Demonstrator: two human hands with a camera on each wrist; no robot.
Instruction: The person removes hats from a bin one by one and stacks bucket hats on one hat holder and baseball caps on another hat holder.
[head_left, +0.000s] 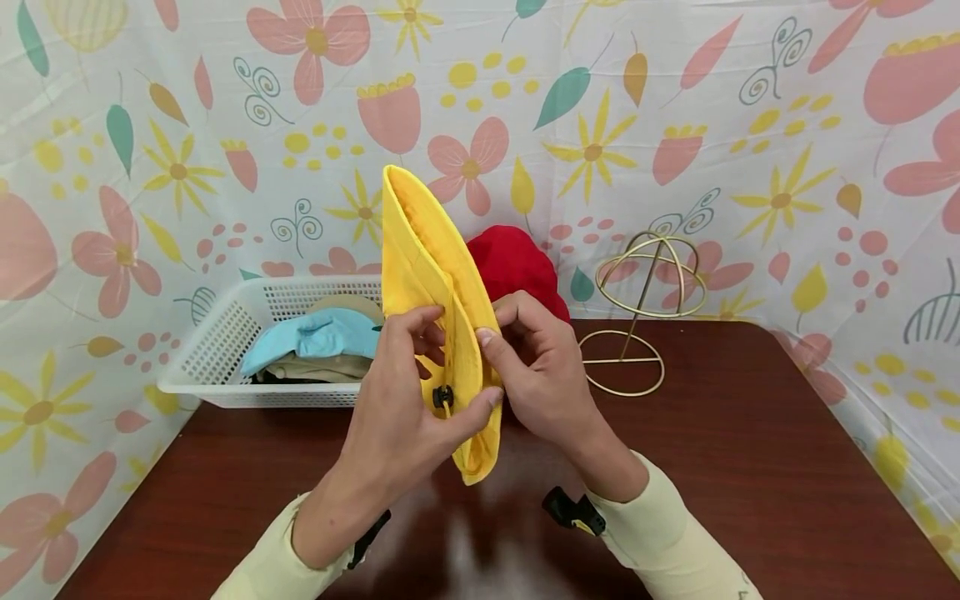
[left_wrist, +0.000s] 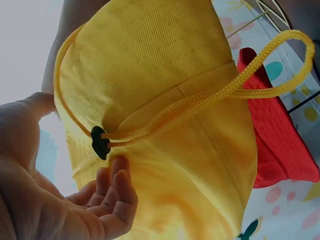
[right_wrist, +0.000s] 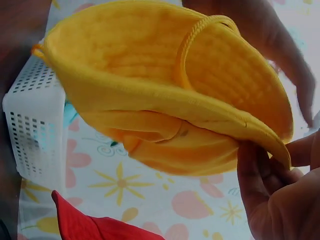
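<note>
A yellow bucket hat (head_left: 416, 271) is held up on edge over the table in the head view, its brim opening toward the right. My right hand (head_left: 551, 375) pinches the brim between thumb and fingers. My left hand (head_left: 401, 421) is at the hat's lower left, its thumb across the brim edge. In the left wrist view, its loosely bent fingers (left_wrist: 117, 200) lie against the fabric, below a black cord stopper (left_wrist: 100, 143). A yellow cord (left_wrist: 175, 110) runs through that stopper and loops beyond the hat. The right wrist view shows the stitched inside of the brim (right_wrist: 135, 57).
Behind on the left, a white perforated basket (head_left: 198, 358) holds a light blue hat (head_left: 322, 342) and beige cloth items. A red hat (head_left: 517, 258) stands behind the yellow one. A gold wire hat stand (head_left: 637, 312) is at the back right of the brown table (head_left: 757, 450). Flowered cloth hangs behind.
</note>
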